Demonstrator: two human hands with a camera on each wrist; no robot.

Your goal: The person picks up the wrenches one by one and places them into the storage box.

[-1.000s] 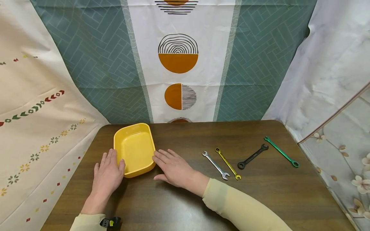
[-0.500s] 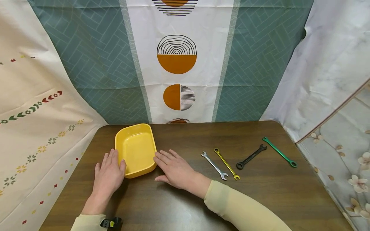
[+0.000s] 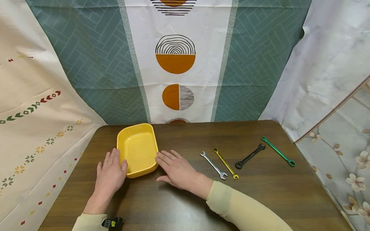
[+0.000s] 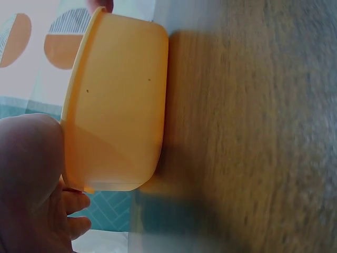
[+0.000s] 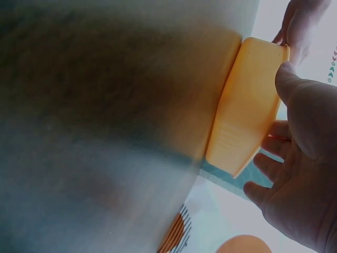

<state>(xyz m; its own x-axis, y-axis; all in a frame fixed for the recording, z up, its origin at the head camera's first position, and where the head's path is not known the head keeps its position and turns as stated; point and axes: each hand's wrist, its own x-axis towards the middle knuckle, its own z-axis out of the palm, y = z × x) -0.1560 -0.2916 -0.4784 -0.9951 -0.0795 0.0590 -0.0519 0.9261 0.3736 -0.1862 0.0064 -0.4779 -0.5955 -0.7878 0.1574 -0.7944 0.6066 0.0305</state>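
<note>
A yellow rectangular tray (image 3: 139,150) with rounded corners and raised walls lies on the left of the table, its inside bare. My left hand (image 3: 109,175) is against its left side, fingers straight along the wall and thumb at the near left corner. On the opposite side my right hand (image 3: 178,171) reaches in, extended fingertips touching the right wall and thumb held apart. Seen from the left wrist, the tray's outer wall (image 4: 116,100) stands on the wood beside the left thumb. The right wrist view shows the tray (image 5: 246,100) between both hands.
Right of the hands lie a silver wrench (image 3: 214,165), a yellow wrench (image 3: 225,163), a black wrench (image 3: 250,156) and a green wrench (image 3: 278,151). They rest on a dark wooden table (image 3: 185,138). Patterned cloths hang behind and at both sides.
The tray has slid slightly to the right along the table, both hands moving with it. The wrenches stay put on the table; the head view has shifted a little.
</note>
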